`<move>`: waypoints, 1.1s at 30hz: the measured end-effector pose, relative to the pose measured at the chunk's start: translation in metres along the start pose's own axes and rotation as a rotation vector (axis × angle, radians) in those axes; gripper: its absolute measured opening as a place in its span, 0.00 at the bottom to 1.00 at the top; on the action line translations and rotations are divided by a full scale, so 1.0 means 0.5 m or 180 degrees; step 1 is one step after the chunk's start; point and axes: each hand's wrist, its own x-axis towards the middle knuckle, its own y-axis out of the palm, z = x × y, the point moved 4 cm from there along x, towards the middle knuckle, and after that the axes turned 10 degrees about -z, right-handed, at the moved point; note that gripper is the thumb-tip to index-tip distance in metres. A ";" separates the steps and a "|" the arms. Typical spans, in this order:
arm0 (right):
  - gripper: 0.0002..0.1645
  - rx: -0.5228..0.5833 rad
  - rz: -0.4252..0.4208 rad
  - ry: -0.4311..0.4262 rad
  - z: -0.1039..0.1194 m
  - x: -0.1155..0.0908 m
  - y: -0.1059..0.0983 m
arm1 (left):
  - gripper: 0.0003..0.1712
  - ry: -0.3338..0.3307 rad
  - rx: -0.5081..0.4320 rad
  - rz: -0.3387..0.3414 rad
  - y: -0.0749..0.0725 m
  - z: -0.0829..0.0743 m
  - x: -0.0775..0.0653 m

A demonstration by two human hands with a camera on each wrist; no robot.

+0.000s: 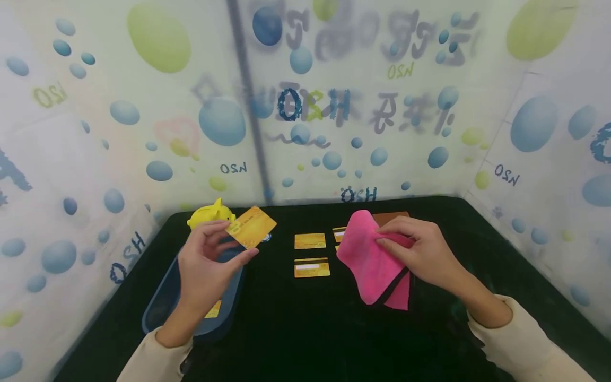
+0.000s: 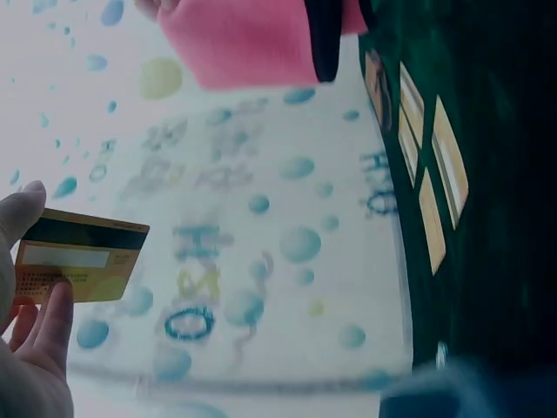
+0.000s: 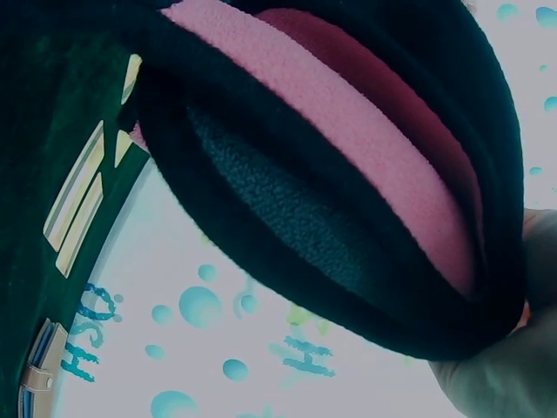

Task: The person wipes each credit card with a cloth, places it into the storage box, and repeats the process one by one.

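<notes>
Left hand [image 1: 205, 268]: pinches a gold bank card [image 1: 252, 227] by its edges, above the blue tray [image 1: 159, 298]. Right hand [image 1: 426, 248]: pinches a pink cloth with black trim [image 1: 365, 254], the rest hanging loose over the table [image 1: 305, 339].

Risks, judged:
- Card held near its corners only; a small twist or an uneven thumb could flip it out, probably into the tray or onto the table.
- Cloth is limp; if swung or lowered carelessly, its hanging edge could drag the loose cards [image 1: 312, 267] on the table out of line.
- Wiping with one end unsupported could bend the card or snag the folds.

Right wrist view is mostly filled by cloth; number of layers gripped uncertain, so one may slip.
</notes>
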 end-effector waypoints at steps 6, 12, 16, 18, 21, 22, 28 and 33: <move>0.19 0.0025 -0.0012 -0.0010 0.000 0.001 0.000 | 0.38 0.0090 0.0105 -0.0153 -0.053 0.017 0.010; 0.18 -0.0038 -0.0014 0.0016 -0.003 -0.003 -0.005 | 0.38 0.0092 0.0508 -0.0385 -0.089 0.029 0.005; 0.18 -0.0103 -0.0008 0.0038 -0.008 -0.007 -0.010 | 0.36 0.0069 0.0609 -0.0539 -0.101 0.032 0.004; 0.19 -0.0110 0.0004 0.0050 -0.011 -0.009 -0.012 | 0.36 0.0042 0.0691 -0.0575 -0.104 0.033 0.003; 0.18 -0.0100 0.0021 0.0072 -0.013 -0.010 -0.014 | 0.37 -0.0009 0.0852 -0.0572 -0.111 0.036 0.000; 0.18 -0.0092 0.0026 0.0078 -0.013 -0.011 -0.014 | 0.37 -0.0032 0.0912 -0.0552 -0.112 0.037 -0.001; 0.18 -0.0063 0.0059 0.0089 -0.015 -0.012 -0.016 | 0.37 0.0046 0.0995 -0.0556 -0.119 0.046 -0.006; 0.18 -0.0029 0.0041 0.0064 -0.013 -0.012 -0.017 | 0.36 0.0034 0.0974 -0.0541 -0.112 0.050 -0.012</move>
